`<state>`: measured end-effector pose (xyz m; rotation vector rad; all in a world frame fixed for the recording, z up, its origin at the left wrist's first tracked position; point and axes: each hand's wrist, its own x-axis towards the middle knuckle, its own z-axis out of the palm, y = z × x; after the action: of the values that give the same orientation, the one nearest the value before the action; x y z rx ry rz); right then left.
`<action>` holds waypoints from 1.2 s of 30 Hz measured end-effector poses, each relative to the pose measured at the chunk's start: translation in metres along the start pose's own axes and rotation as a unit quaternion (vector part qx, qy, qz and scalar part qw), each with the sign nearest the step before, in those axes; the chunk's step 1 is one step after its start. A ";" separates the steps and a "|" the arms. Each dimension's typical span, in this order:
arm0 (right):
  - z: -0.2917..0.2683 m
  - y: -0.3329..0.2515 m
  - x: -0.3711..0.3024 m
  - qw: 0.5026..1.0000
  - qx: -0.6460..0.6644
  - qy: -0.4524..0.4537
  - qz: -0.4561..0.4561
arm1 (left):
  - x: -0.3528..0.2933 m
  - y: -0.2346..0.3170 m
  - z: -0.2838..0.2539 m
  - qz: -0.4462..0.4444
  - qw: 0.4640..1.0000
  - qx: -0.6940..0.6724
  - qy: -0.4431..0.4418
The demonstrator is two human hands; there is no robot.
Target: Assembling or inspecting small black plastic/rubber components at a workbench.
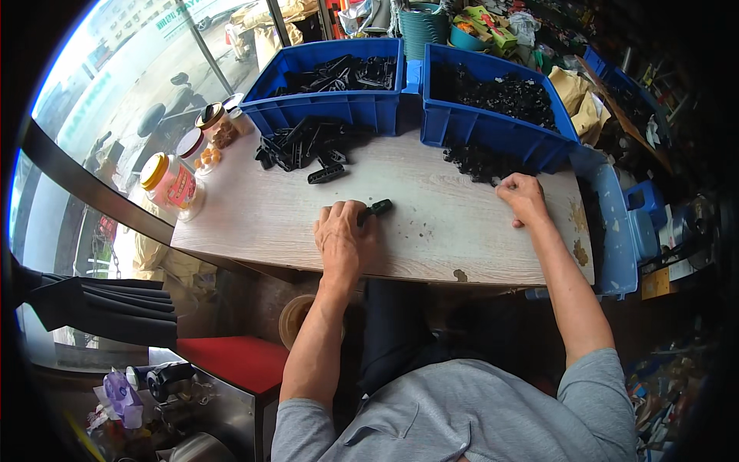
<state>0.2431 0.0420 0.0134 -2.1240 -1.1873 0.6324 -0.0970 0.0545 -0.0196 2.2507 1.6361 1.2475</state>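
Grey shirt fabric [462, 400] sits closest to me, its sleeves leading into two bare forearms that reach over the pale wooden table [262, 204]. On the clear jar [178, 186] with the yellow lid, I see a pink-and-red printed label, and pale green lettering [178, 17] crosses the window glass, bent by the view. The left hand [341, 231] curls around a dark piece [378, 207] lying at the table's middle; its end pokes out past the fingers, the rest covered by them. The right hand [525, 202] has bent fingers, thumb and forefinger drawn together beside the heap of small black parts [485, 163]; whether they pinch anything I can't tell. Longer black pieces [300, 145] lie jumbled before the left blue bin [327, 112]; single shapes in the right blue bin [493, 129] blur together, and the shelves at far right sink into shadow.
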 end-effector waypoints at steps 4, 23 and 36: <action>-0.009 0.001 -0.008 0.990 0.123 -0.061 0.032 | -0.009 0.004 0.001 0.006 0.986 -0.088 0.145; 0.031 -0.012 -0.082 0.882 0.410 -0.233 0.018 | -0.022 0.100 0.065 -0.093 0.865 -0.480 -0.111; 0.041 -0.025 -0.097 0.898 0.410 -0.160 -0.019 | -0.014 0.093 0.061 -0.294 0.719 -0.608 -0.166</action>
<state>0.1547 -0.0212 0.0126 -1.3041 -0.8799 1.2398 0.0113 0.0264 -0.0202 0.9217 0.7736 1.0821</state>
